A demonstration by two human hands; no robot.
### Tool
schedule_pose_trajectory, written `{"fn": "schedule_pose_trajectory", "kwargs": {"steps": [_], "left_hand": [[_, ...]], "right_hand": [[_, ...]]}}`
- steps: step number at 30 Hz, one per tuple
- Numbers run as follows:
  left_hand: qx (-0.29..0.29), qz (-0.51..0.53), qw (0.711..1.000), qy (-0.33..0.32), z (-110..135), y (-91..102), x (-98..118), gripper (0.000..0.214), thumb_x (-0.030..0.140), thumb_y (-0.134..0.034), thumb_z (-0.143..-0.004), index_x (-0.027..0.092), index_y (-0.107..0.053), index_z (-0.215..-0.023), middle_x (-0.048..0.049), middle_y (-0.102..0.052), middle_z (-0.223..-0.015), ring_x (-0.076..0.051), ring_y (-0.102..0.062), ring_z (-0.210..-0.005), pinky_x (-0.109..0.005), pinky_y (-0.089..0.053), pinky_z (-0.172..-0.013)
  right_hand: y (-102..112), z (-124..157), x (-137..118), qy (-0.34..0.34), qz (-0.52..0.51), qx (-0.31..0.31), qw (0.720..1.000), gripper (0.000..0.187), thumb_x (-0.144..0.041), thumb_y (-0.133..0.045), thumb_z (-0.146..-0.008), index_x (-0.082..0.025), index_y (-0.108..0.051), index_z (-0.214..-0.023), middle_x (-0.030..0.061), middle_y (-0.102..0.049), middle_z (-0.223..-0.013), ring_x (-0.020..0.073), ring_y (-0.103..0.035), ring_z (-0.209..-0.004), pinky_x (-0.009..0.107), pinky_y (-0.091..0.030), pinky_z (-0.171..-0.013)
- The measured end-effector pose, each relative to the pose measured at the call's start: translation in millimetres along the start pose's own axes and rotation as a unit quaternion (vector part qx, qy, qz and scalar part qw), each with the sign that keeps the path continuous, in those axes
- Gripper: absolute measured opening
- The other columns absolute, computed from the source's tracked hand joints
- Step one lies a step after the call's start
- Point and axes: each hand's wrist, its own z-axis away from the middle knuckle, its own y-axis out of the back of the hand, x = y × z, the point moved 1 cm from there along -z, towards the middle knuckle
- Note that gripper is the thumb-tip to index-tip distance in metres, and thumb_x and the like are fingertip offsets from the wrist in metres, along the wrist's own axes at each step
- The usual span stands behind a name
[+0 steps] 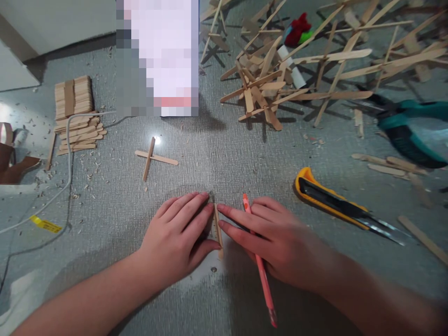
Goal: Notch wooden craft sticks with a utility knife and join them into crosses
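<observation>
A wooden craft stick [217, 231] stands nearly upright in the picture, lying between my two hands. My left hand [180, 231] rests low over the surface, its index fingertip and thumb against the stick's left side. Beside the stick shows a see-through strip with small marks, like a clear ruler [213, 256], mostly hidden by that hand. My right hand [276, 238] holds a pink pencil [262, 273] among its curled fingers. Its index and middle fingertips reach the stick's right side. Farther up, two crossed craft sticks [156, 157] lie on the surface.
A yellow-and-black utility knife [331, 200], blade out, lies right of my right hand. Teal-handled pliers [406, 126] are at the right. Joined stick shapes [262, 93] pile up at the back. Bundled sticks [74, 98] and a white cable [70, 161] lie left.
</observation>
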Motion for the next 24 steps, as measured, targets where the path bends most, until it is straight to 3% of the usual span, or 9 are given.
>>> {"fn": "schedule_pose_trajectory", "kwargs": {"steps": [24], "left_hand": [[0.008,0.009,1.0,-0.004,0.5,0.0,0.8,0.062,0.054,-0.066,-0.093,0.009,-0.061,-0.134,-0.0154,-0.062,-0.143,-0.031,-0.058,-0.131,-0.046,-0.047,-0.106]], "right_hand": [[-0.5,0.3,0.6,-0.003,-0.021,0.011,1.0,0.03,-0.012,-0.048,-0.101,-0.013,-0.071,-0.119,0.0122,-0.072,-0.129,0.0238,-0.062,-0.096,0.043,-0.046,-0.089]]}}
